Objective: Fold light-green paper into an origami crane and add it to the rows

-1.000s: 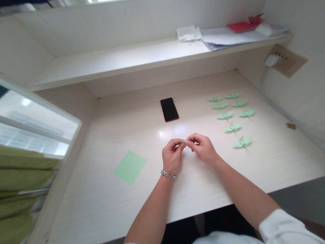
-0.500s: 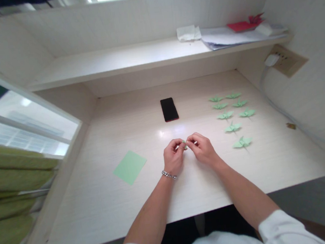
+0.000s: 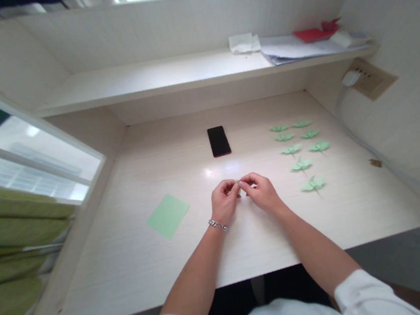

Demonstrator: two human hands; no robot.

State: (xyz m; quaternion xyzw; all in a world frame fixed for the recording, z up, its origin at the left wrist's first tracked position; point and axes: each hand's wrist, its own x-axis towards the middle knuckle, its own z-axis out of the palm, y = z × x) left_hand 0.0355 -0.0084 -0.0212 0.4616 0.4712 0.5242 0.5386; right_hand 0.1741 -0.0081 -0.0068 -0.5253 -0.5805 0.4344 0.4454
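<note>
My left hand point(image 3: 224, 201) and my right hand point(image 3: 260, 191) meet over the middle of the desk point(image 3: 139, 266), fingers pinched together on a small piece of folded green paper point(image 3: 238, 187). Most of that paper is hidden between the fingertips. A metal bracelet point(image 3: 217, 225) sits on my left wrist. To the right of my hands lie several green paper cranes point(image 3: 300, 148) in two rows. A flat green paper square point(image 3: 168, 215) rests on the desk to the left of my hands.
A black phone point(image 3: 218, 141) lies face down beyond my hands. The shelf point(image 3: 148, 81) above holds white papers point(image 3: 292, 47), a tissue and red paper point(image 3: 313, 32). A wall socket point(image 3: 370, 77) with a white plug and cable is at right. A window stands at left.
My hands have drawn slightly closer together and the fingers have shifted on the green paper, which shows less than before. Nothing else has moved.
</note>
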